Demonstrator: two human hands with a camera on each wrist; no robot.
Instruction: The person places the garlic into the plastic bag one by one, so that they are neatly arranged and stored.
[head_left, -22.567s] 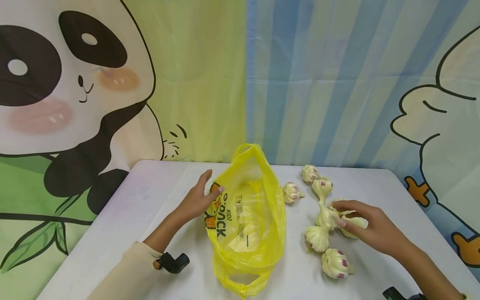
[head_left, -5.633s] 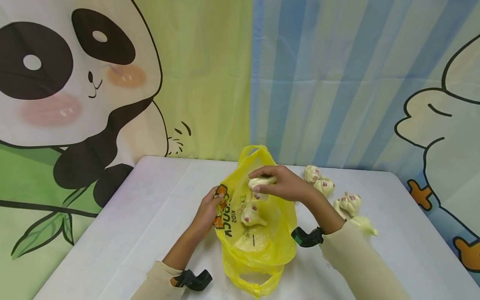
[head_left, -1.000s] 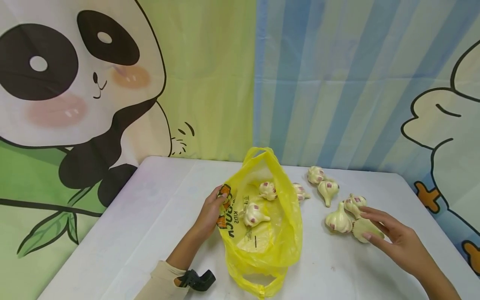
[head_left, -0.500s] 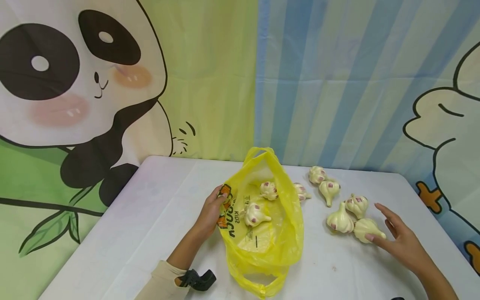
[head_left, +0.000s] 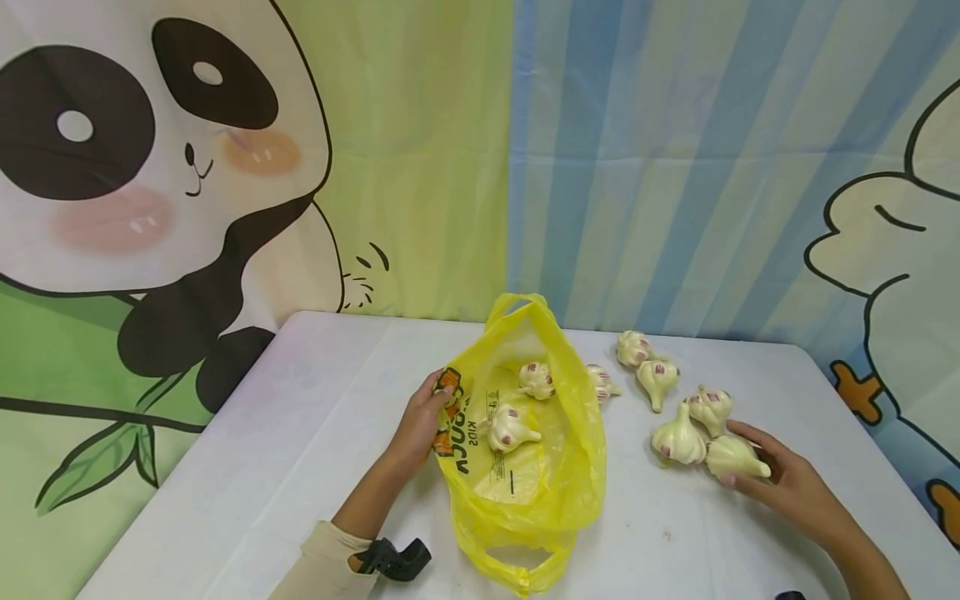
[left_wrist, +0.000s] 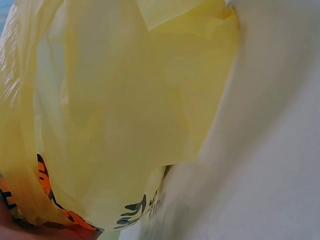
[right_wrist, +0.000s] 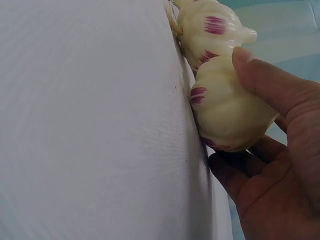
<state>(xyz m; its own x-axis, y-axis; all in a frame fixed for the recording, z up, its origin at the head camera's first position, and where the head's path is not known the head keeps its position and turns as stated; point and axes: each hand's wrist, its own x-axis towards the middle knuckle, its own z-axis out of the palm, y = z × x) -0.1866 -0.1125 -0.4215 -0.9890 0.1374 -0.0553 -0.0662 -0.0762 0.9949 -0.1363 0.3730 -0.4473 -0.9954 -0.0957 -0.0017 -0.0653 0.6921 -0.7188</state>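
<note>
Near the tabletop's (head_left: 300,467) right edge, five garlic bulbs lie loose, two in the yellow bag (head_left: 525,492) pinched by the left hand (head_left: 420,421), while the right hand (head_left: 780,479) closes round a sixth bulb (head_left: 731,457).

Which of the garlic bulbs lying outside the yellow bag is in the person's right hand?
The nearest garlic bulb, at the front right of the group: the right hand curls its fingers round it, while the other loose bulbs lie untouched.

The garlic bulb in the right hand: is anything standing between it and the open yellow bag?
Partly. The right hand grips a garlic bulb; another bulb lies on the table beside it, toward the yellow bag. Lifted over, nothing visible blocks the bag's mouth.
</note>
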